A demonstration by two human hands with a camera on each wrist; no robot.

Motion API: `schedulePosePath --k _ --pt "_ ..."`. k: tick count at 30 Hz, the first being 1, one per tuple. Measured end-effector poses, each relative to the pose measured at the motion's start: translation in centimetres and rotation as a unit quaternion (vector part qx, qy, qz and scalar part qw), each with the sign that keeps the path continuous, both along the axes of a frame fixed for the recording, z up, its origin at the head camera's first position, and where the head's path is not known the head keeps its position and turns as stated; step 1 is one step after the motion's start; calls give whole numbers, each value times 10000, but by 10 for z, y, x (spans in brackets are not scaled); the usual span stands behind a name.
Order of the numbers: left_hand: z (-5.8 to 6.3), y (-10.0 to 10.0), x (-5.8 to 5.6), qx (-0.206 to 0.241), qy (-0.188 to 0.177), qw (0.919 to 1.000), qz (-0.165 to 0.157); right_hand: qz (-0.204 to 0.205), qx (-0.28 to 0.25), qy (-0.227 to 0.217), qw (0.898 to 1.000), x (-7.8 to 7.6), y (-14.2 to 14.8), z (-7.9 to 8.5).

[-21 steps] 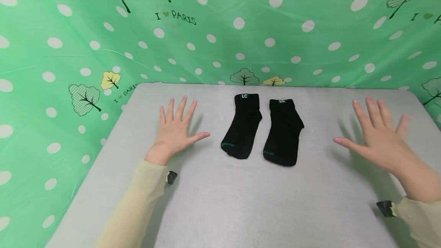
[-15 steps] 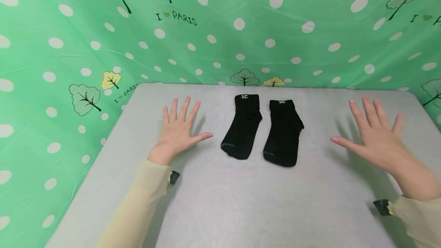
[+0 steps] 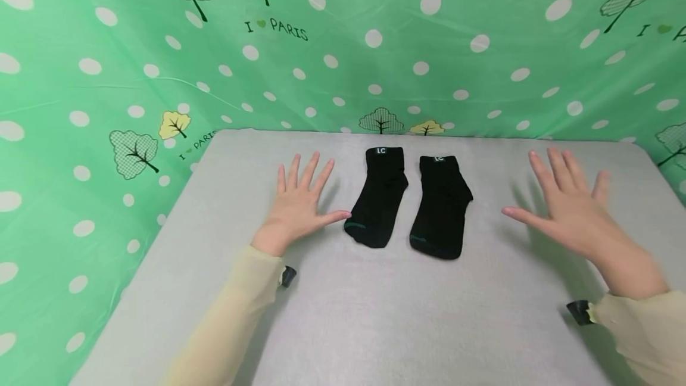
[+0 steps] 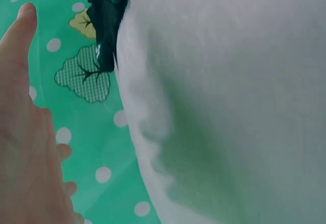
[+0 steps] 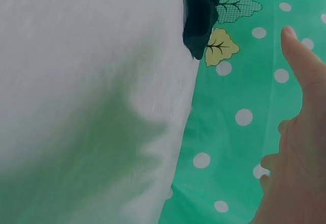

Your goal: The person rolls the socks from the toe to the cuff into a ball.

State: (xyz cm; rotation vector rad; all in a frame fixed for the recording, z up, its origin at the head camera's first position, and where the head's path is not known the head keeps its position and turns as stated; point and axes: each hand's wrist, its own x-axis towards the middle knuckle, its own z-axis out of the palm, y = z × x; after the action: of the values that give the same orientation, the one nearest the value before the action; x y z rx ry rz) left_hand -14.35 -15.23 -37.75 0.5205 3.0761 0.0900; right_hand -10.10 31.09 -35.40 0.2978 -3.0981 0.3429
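Observation:
Two black ankle socks lie flat, side by side, cuffs toward the back, each with a small "LC" label. The left sock [image 3: 377, 198] is nearest my left hand [image 3: 300, 204], whose thumb tip overlaps its toe edge in the head view. That hand's fingers are spread straight, palm down above the table, and it holds nothing. My right hand [image 3: 570, 213] hovers with spread fingers to the right of the right sock [image 3: 442, 207], a gap between them. In the left wrist view a dark sock [image 4: 108, 20] shows at the top; the right wrist view also shows dark sock fabric [image 5: 197, 20].
The socks lie on a light grey table [image 3: 407, 320]. A green polka-dot sheet [image 3: 332, 34] printed with trees hangs behind the table and down its left side. A small black device [image 3: 287, 276] sits at the left cuff, another black device [image 3: 580, 313] at the right.
My left hand has moved right, toward the left sock. My right hand has moved left, toward the right sock. The socks have stayed in place.

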Motion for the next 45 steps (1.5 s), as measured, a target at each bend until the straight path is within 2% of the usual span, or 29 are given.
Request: schedulePosePath --k 15,23,28,32,39,41,45 --pt "-7 43 7 17 -44 9988 -479 161 -277 -125 9994 -18 -23 -4" --pt "-7 66 14 283 -120 9972 -681 315 -306 -254 9987 -36 -37 -3" --pt "-7 86 20 651 -342 9934 -886 341 -365 -413 9979 -46 -44 -1" --pt "-6 103 26 954 -578 9884 -1035 360 -469 -592 9965 -55 -51 -1" --pt "-5 130 38 1775 -1021 9747 -894 492 -691 -770 9934 -70 -64 -5" --pt "-5 136 41 2021 -1181 9686 -836 530 -769 -788 9925 -74 -67 -7" --pt "-6 143 46 2562 -1565 9511 -724 458 -806 -959 9911 -80 -74 -11"
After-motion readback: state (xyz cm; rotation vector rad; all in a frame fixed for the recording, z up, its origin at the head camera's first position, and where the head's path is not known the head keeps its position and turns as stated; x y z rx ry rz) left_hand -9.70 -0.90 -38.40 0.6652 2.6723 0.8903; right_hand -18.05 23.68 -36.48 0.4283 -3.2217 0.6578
